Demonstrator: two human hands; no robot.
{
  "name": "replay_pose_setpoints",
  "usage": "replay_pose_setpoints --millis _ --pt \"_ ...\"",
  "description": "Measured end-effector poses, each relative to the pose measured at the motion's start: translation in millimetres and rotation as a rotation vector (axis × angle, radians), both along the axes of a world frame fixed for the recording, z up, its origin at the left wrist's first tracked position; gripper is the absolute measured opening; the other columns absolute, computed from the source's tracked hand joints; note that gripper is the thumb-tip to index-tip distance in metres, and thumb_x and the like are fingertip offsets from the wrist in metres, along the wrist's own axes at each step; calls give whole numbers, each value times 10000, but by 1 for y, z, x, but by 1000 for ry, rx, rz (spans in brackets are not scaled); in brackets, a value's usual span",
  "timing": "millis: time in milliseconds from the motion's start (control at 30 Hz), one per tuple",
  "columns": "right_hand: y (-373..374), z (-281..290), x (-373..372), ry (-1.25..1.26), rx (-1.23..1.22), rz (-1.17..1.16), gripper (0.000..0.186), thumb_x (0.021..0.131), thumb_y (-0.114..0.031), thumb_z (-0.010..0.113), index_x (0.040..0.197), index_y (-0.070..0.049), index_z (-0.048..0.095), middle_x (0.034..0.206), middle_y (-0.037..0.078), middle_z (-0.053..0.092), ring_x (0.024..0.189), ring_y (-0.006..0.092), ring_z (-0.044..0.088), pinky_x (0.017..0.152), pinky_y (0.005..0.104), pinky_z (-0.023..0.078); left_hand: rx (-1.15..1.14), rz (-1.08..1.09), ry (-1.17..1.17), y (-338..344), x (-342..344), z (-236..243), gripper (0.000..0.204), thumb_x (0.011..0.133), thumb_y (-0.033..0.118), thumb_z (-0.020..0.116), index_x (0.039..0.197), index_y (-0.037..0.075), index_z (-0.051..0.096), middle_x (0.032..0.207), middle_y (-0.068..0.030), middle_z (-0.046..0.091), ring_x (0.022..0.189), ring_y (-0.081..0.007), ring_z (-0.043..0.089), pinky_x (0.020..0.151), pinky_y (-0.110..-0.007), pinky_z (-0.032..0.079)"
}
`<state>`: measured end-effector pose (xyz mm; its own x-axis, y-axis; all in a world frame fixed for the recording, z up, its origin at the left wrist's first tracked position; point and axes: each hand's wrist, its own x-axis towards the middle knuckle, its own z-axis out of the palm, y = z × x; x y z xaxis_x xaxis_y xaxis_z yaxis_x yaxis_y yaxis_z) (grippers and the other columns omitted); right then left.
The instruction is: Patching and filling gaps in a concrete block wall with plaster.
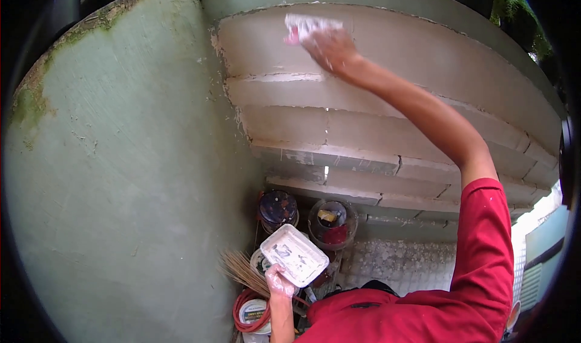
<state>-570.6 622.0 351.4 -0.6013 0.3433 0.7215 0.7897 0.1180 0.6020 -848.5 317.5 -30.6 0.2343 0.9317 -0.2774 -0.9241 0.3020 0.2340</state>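
My left hand (281, 282), smeared with white, grips the near edge of a shallow white tray (293, 250). White paint coats the inside of the tray, with some grey patches showing through. Up high, my right arm stretches out to the wall of stepped pale boards (272, 122). My right hand (334, 48) is closed round a white, paint-covered sponge-like thing (310, 23) with pink at one end; its exact kind is blurred. It is at the uppermost board, and whether it touches the surface I cannot tell.
A green plastered wall (133, 179) rises on the left. At its foot stand a dark paint-spattered bucket (278, 209), a clear round tub (348, 234) with a smaller bucket inside, a straw broom (242, 268) and a red hose (240, 314). The tiled floor (399, 264) is splashed white.
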Motion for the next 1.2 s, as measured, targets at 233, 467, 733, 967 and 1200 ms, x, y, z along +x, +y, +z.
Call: replay_pose_setpoints --millis 233,467,733,967,1200 --pt "22 -55 -12 -50 213 -83 407 906 -471 540 1031 -95 637 894 113 657 847 280 633 622 466 514 -39 57 -5 3 4 -7 711 631 35 470 1341 19 459 1275 -142 570 1203 -358 529 1060 -516 412" --pt "31 -3 -34 25 3 195 284 949 -347 497 1022 -120 651 844 93 673 758 256 680 615 426 532 -59 58 -22 -2 3 -3 727 610 26 462 1337 3 457 1254 -159 580 1176 -363 547 1051 -507 430" --pt "30 -48 -51 -161 -301 -98 286 985 -330 461 949 -173 698 824 61 691 764 191 695 629 386 535 31 -39 -81 5 11 -15 681 624 32 475 1304 -11 480 1249 -152 591 1177 -358 552 1043 -512 429" --pt "40 -5 -79 1 -73 133 210 967 -218 478 1004 -132 666 738 82 668 730 216 689 563 373 517 -59 -27 -43 -1 3 -13 671 632 27 473 1301 -10 482 1243 -150 593 1170 -351 558 1042 -498 433" --pt "47 -59 -66 -123 -275 -50 312 976 -328 491 877 -110 691 793 88 678 721 239 674 624 377 532 82 38 -86 -4 5 -8 694 628 18 474 1322 4 466 1246 -146 591 1168 -348 560 1032 -494 443"
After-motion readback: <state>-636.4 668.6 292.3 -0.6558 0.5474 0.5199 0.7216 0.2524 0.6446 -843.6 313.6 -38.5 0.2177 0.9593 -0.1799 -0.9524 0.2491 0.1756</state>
